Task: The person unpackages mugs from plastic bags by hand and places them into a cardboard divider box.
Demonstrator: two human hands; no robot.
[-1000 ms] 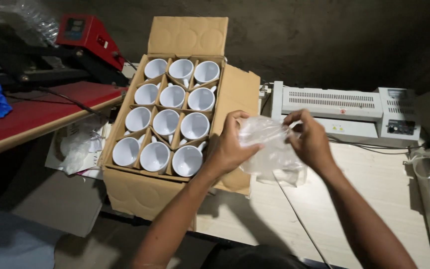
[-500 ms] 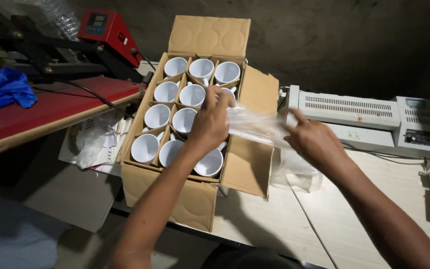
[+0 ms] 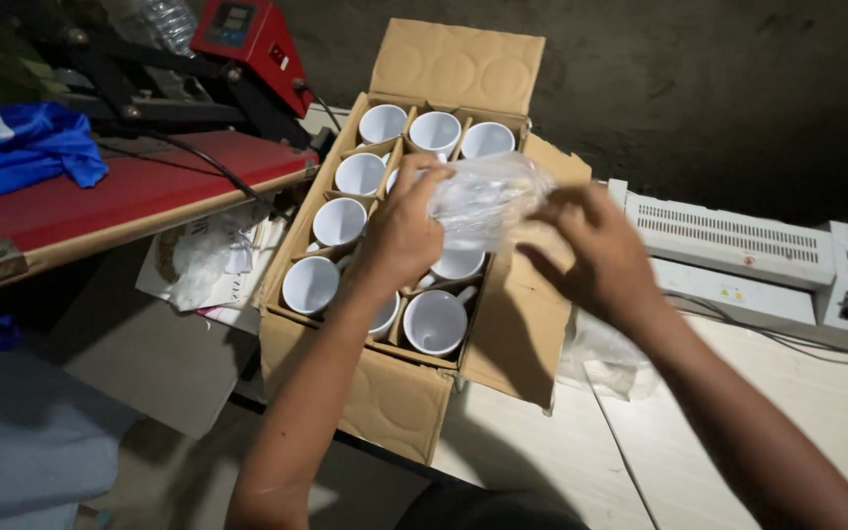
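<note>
Both hands hold 1 clear plastic bag point(image 3: 488, 201) above the open box point(image 3: 385, 393). The left hand point(image 3: 404, 231) pinches the bag's left end, fingers clenched on the film. The right hand point(image 3: 596, 245) pinches the right end, fingers curled on it too. The bag sits between the 2 hands, long axis roughly left-right, level or slightly tilted; hard to tell more through the crumpled film. Whether anything is inside the bag, I cannot tell.

Key relation: the bag hangs directly over the box's middle-right cells, with the mugs point(image 3: 434, 322) just below the left fingers. The left hand is nearer the box; the right hand is out over the box's right flap point(image 3: 517, 324).

Counts:
- 1 box, lid flap up at the far end, divider grid 3 wide.
- 8 white mugs clearly visible, open ends up. More cells are hidden under the left hand and bag, so the total is uncertain.
- 1 bag in hand, plus 1 more crumpled bag point(image 3: 606, 358) on the bench point(image 3: 542, 461) below the right wrist.
- 1 white laminator point(image 3: 738, 250) right of the right hand, well apart.
- 1 red heat press point(image 3: 120, 191) left of the box, with blue cloth point(image 3: 22, 147) on it.
- Papers point(image 3: 208, 260) lie between press and box.
</note>
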